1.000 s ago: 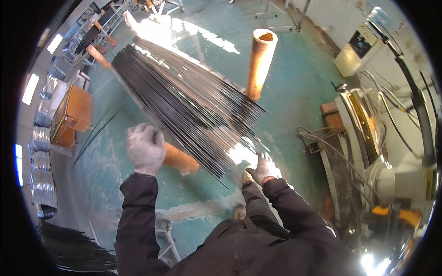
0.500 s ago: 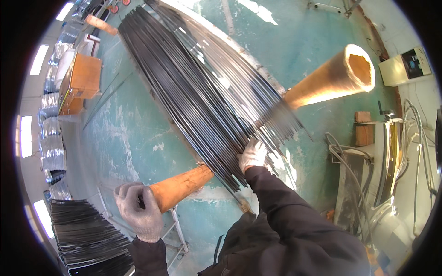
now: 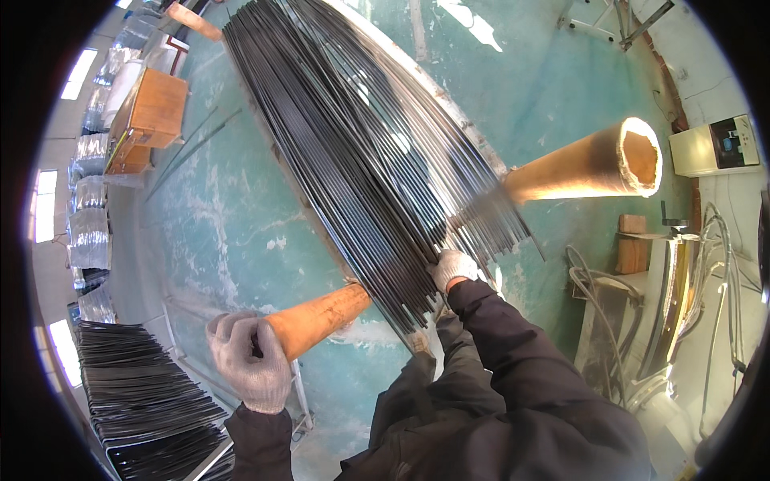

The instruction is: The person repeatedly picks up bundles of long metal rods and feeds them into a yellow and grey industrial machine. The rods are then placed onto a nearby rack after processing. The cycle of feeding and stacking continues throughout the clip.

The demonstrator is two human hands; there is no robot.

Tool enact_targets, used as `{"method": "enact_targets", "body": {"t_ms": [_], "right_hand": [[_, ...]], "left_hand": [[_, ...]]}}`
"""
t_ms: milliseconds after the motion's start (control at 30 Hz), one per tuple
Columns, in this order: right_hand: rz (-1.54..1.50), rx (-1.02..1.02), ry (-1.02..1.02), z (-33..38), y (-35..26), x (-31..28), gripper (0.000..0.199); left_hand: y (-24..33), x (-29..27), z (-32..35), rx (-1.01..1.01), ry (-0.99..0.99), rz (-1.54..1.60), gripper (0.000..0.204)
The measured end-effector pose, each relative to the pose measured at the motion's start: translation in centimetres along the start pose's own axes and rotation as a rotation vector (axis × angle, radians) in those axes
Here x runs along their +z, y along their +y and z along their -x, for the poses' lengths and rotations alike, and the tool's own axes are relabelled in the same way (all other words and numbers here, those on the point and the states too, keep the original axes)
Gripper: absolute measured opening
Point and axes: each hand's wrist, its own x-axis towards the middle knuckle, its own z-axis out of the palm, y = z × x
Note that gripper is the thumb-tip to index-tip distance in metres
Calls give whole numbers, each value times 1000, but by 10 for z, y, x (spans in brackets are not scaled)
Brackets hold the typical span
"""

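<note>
Head: left hand [image 3: 245,361] around tube [image 3: 317,321] (gloved)

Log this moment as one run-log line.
left hand: grips orange tube end | right hand: on dark rods | tube under rods

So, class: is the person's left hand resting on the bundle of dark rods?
No: the left hand grips the near end of the orange tube, while the right hand presses on the dark rods.

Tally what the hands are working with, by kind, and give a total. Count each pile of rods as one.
Gloved hands: 2, left hand and right hand
Orange cardboard tube: 1
Bundle of dark thin rods lying across the tube: 1
Stack of dark rods at lower left: 1
Total: 5
</note>
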Motion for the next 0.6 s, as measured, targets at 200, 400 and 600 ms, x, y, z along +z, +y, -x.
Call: {"method": "enact_targets", "body": {"t_ms": [200,400,600], "right_hand": [[-145,-26,-37,11,4,-12,56],[-153,-69,60,35,6,-19,64],[-269,-105,89,168,42,6,67]], "left_hand": [[0,0,8,61,67,-31,11],[15,-5,15,242,194,17,10],[60,8,72,462,192,220,10]]}}
